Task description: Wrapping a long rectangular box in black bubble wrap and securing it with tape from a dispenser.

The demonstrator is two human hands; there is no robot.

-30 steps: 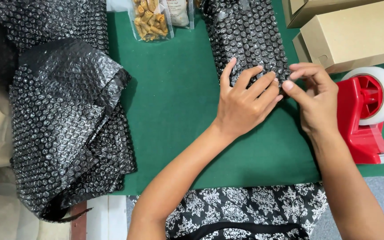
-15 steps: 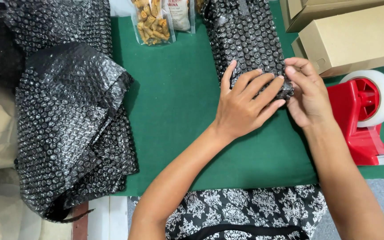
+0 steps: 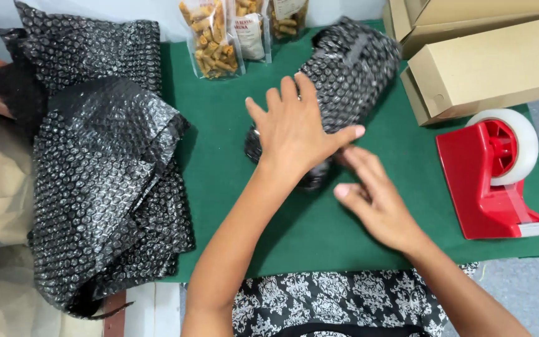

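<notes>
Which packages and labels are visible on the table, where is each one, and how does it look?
Bubble-wrapped parcel: table centre, black, roll-shaped, under the left hand; right hand at its near end.
Snack pouches: far edge, clear plastic, golden sticks inside, pale labels.
Cardboard boxes: far right, plain brown, rectangular.
Bubble wrap pile: left side, black, crumpled.

We see a green counter [image 3: 319, 231], a black bubble-patterned bundle [image 3: 350, 68] at top centre, a black bubble wrap pile [image 3: 101, 181] at left, a red tape dispenser [image 3: 488, 187] with a white roll at right, tan boxes [image 3: 488, 62] upper right, and black-and-white floral clothing [image 3: 332, 299] below.
</notes>
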